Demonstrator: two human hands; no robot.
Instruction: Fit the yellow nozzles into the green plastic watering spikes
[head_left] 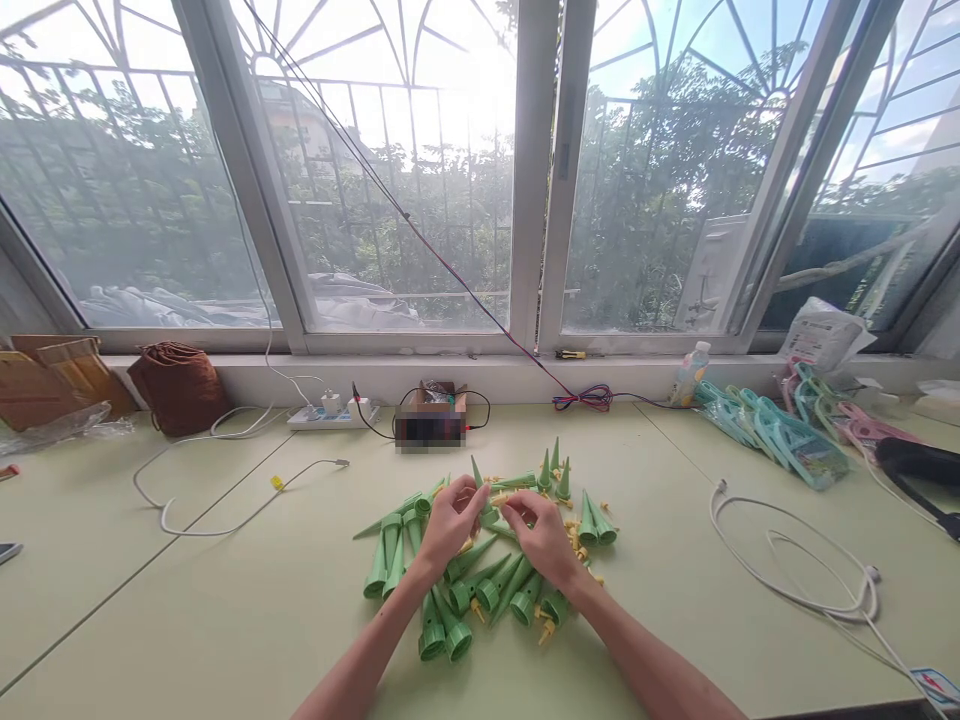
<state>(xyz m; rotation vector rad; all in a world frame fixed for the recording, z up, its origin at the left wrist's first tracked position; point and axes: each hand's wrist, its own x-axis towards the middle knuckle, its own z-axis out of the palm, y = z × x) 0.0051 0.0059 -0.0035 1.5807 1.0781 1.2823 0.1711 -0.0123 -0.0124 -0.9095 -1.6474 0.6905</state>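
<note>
My left hand (456, 515) is closed around a green plastic watering spike (489, 517), its wide end towards the right hand. Just to its right, my right hand (538, 532) pinches a small yellow valve (505, 498) close to that spike. Under and around both hands lies a heap of loose green spikes (517, 580), several with their open round ends facing me. Small yellow valves (547, 630) are scattered among them. A few spikes (564, 480) stand upright behind the right hand, and two more lean together (598, 520) on the right.
Behind the pile are a power strip (334, 415), a small box (441, 395) and a coiled cable (583, 398). White cables (787, 595) lie at the right, near teal packaged items (787, 435) and a bottle (690, 372). A brown pouch (178, 388) sits at the left by the window.
</note>
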